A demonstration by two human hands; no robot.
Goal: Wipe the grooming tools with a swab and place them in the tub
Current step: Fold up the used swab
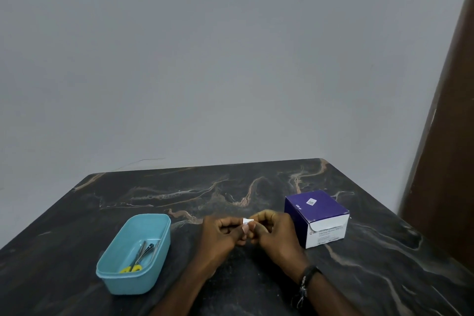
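Pinching a small white swab packet [245, 222] between them, the left hand [222, 235] and the right hand [272, 232] are meeting just below the centre of the frame, above the dark marbled table [256, 187]. Both hands are showing curled fingers, with the fingertips closing on the packet from either side; how much of the packet is hidden inside the fingers is not clear. A dark wristband [309, 277] is sitting on the right wrist.

Lying at the lower left of the frame, well apart from the hands, the blue tub [112, 272] is resting on the table with its long side running toward the upper right. Inside it, yellow-handled scissors [133, 261] are lying beside a few metal grooming tools [150, 249], their exact kinds being too small to tell.

Standing at the right of the hands, near the right hand, a purple and white swab box [316, 215] is sitting on the table. A grey wall [205, 59] is filling the upper frame, and a brown door edge [446, 136] is running down the right side.
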